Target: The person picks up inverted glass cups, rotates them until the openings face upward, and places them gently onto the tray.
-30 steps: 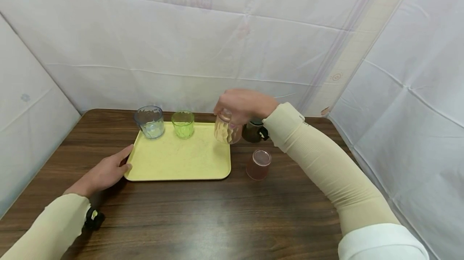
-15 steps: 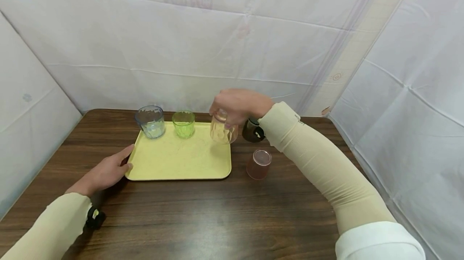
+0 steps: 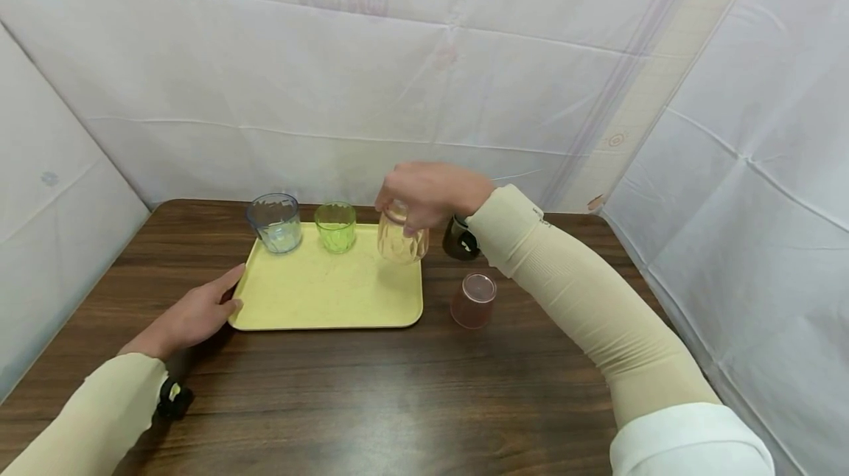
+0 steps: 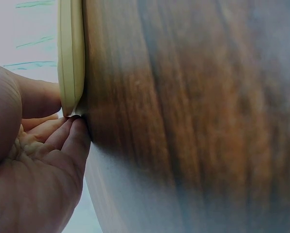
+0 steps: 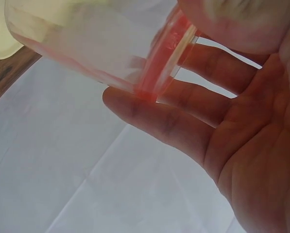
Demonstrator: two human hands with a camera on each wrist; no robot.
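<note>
Head view: your right hand [image 3: 431, 192] grips the peach cup [image 3: 400, 238] at centre frame over the yellow tray [image 3: 318, 295]; your left hand [image 3: 192, 317] rests relaxed at its lower-left corner.

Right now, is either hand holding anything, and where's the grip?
The right hand grips the clear orange cup from above by its rim. The left hand just touches the yellow tray at its corner.

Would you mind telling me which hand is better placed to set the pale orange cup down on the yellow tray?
Right, probably: the right hand already grips the pale orange cup above the yellow tray, while the left hand rests against the tray's corner.
</note>
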